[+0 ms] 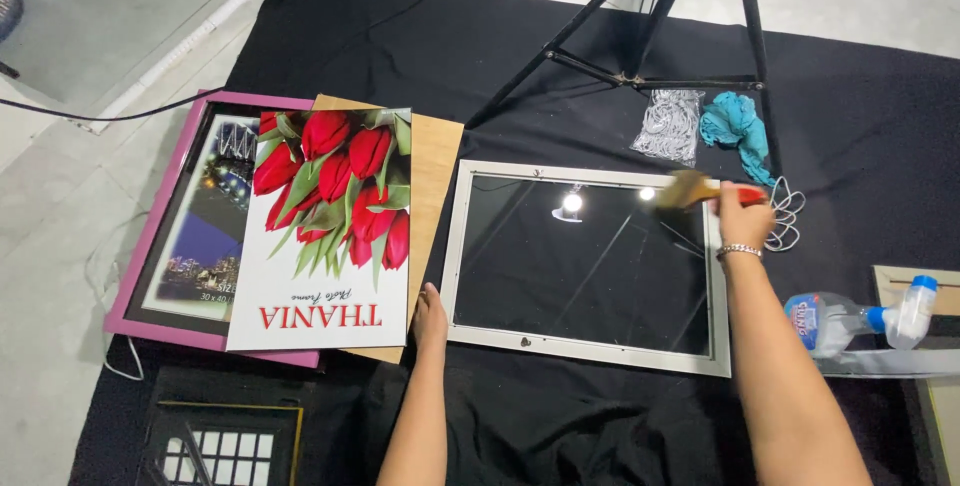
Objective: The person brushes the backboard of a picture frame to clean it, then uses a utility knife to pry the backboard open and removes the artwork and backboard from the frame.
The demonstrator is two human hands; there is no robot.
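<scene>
A silver picture frame (586,351) with a glass pane lies flat on black cloth in the middle. My right hand (744,216) grips a paintbrush (692,188) with a red handle, its bristles over the frame's upper right corner; the brush looks blurred. My left hand (429,317) rests flat on the cloth at the frame's lower left edge, beside a brown backing board (435,161). A printed sheet with red tulips (325,226) lies on that board.
A pink frame (160,216) with a city picture lies at the left. A tripod (650,46) stands behind. A plastic bag (670,124), teal cloth (738,126) and white cord (788,216) lie at the right, a spray bottle (860,318) nearer. A dark frame (220,441) sits at lower left.
</scene>
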